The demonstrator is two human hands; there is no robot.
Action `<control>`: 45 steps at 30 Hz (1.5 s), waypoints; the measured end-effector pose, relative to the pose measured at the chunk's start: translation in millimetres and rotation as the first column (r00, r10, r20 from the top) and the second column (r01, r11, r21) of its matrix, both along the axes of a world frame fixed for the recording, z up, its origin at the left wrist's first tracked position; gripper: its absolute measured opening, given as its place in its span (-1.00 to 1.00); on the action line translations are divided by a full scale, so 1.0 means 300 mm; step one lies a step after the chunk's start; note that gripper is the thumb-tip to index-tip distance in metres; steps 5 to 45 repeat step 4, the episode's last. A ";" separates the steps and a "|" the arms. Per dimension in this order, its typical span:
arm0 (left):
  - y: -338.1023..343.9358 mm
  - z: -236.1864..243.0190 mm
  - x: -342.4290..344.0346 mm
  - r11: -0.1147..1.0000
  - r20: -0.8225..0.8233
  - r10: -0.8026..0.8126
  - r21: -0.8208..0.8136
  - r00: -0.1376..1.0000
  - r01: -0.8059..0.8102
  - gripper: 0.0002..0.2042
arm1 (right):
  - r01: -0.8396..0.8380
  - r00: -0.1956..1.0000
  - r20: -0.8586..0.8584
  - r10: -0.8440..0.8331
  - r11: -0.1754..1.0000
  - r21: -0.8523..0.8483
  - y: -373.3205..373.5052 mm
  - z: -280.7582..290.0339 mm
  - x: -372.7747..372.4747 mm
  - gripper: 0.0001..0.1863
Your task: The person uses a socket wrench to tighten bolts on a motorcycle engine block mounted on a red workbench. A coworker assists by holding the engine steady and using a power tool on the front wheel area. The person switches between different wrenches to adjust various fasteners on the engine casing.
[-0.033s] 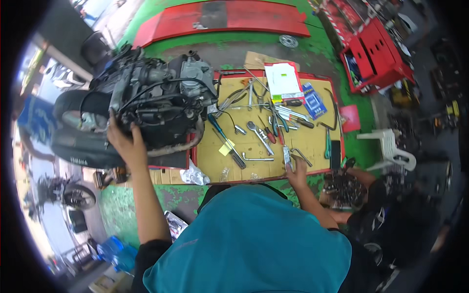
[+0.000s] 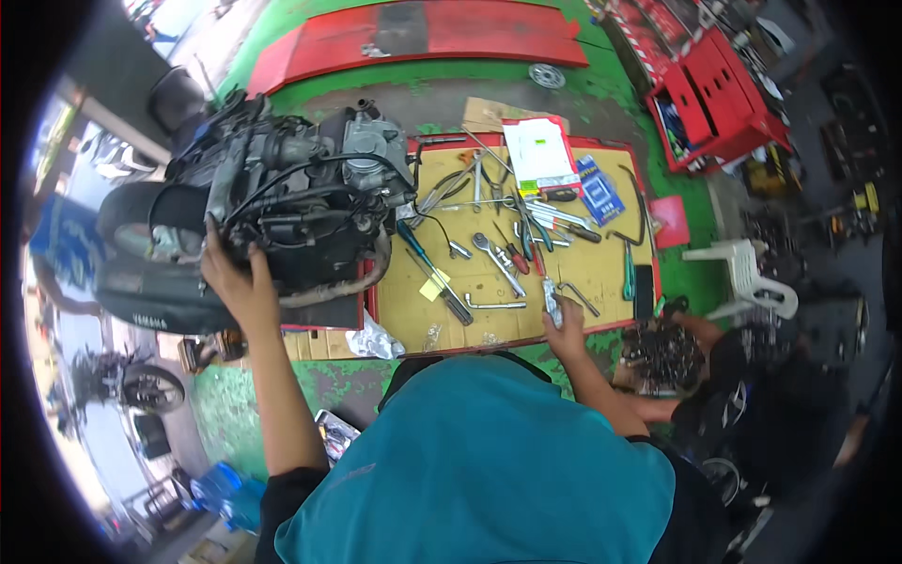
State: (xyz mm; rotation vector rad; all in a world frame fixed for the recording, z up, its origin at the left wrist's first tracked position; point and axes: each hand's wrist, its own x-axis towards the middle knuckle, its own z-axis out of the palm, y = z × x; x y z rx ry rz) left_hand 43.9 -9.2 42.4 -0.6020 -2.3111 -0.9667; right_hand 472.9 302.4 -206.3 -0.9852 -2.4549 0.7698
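A dark motorcycle engine point(image 2: 282, 188) with a rear wheel point(image 2: 141, 226) attached lies at the left of the workbench. My left hand point(image 2: 235, 287) rests against the engine beside the wheel, its thumb and forefinger spread; some fingertips are hidden. At the bench's front edge, my right hand point(image 2: 567, 329) is closed round the lower end of a silver hand tool point(image 2: 551, 293), whose exact kind I cannot make out. Just right of that tool lies an L-shaped wrench point(image 2: 581, 297). A ratchet point(image 2: 498, 263) and another L-shaped wrench point(image 2: 495, 305) are to its left.
Pliers, screwdrivers and papers point(image 2: 540, 155) cover the tan workbench top point(image 2: 404, 296). A dark phone-like slab point(image 2: 644, 305) lies at its right corner. Another person point(image 2: 770, 414) works low at the right, near a white plastic chair point(image 2: 747, 277). A red tool cabinet point(image 2: 719, 103) stands beyond.
My right hand's fingers have drawn in round the silver tool, having been more spread before. My left hand stays on the engine. The whole view has shifted slightly.
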 end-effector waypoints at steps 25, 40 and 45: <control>-0.034 -0.044 -0.113 0.976 -0.033 -0.095 -0.199 0.995 0.086 -0.26 | 0.016 0.999 0.045 -0.016 1.000 -0.001 -0.123 0.048 -0.122 -0.41; -0.034 -0.044 -0.113 0.976 -0.033 -0.095 -0.199 0.995 0.086 -0.26 | 0.016 0.999 0.045 -0.016 1.000 -0.001 -0.123 0.048 -0.122 -0.41; -0.034 -0.044 -0.113 0.976 -0.033 -0.095 -0.199 0.995 0.086 -0.26 | 0.016 0.999 0.045 -0.016 1.000 -0.001 -0.123 0.048 -0.122 -0.41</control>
